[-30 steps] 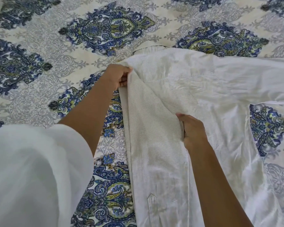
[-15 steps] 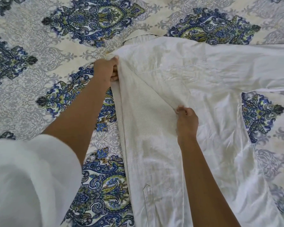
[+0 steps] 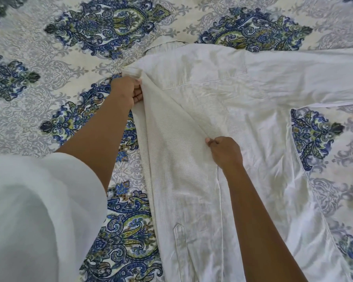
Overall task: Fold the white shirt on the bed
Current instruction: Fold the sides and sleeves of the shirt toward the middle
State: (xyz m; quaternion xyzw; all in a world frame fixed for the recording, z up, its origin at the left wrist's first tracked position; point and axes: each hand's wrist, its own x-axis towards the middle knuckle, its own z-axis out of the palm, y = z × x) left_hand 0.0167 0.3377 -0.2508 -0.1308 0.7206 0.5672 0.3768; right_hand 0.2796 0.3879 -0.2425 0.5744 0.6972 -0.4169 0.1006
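Two bare hands work a white shirt (image 3: 243, 123) spread flat on a bed covered by a cream bedspread (image 3: 49, 82) printed with blue and green medallions. The left hand (image 3: 125, 91) grasps the shirt's left edge near the shoulder, its fingers curled into the cloth where a long panel has been turned over onto the body. The right hand (image 3: 225, 150) pinches the inner edge of that folded panel near the shirt's middle, thumb and fingers closed on the fabric. One shirt sleeve (image 3: 314, 78) stretches out to the right, lying flat. A loose white sleeve (image 3: 35, 210) covers the person's left upper arm.
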